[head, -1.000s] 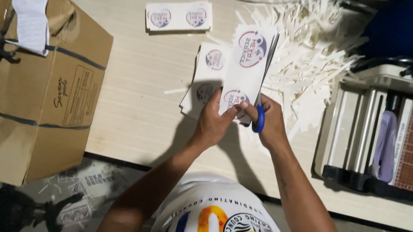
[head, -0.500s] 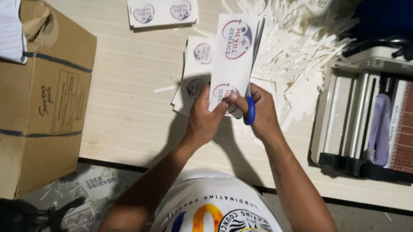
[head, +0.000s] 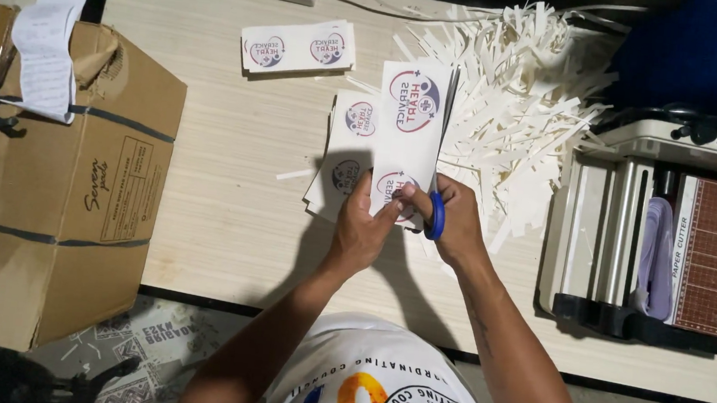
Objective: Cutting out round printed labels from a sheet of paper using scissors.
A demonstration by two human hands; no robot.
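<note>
Scissors (head: 435,217) with blue handles sit in our right hand (head: 452,223), fingers curled through the loops, the blades running up along the right edge of the printed sheet (head: 412,137); whether the blades are parted we cannot tell, since the paper hides them. Our left hand (head: 362,228) pinches the sheet's lower end between thumb and fingers, holding it upright above the table (head: 227,216), near the middle of its width and closer to the near edge than the far one. We judge the main risk to be a crooked cut: the sheet is long and held only at the bottom, so its free top could flop or twist and steer the blades into the round printed emblem. Our left thumb also lies close to the cutting line and could get nipped. Just beneath, a stack of printed sheets (head: 347,153) rests on the table, and a trimmed pair (head: 298,47) lies towards the far edge; the heap of paper strips (head: 523,95) to the right could slide over them. As for containers, the cardboard box (head: 57,184) beyond the table's left edge is taped shut, contents unseen, with a white slip (head: 43,49) on top. A paper cutter (head: 675,238) stands at the right edge.
</note>
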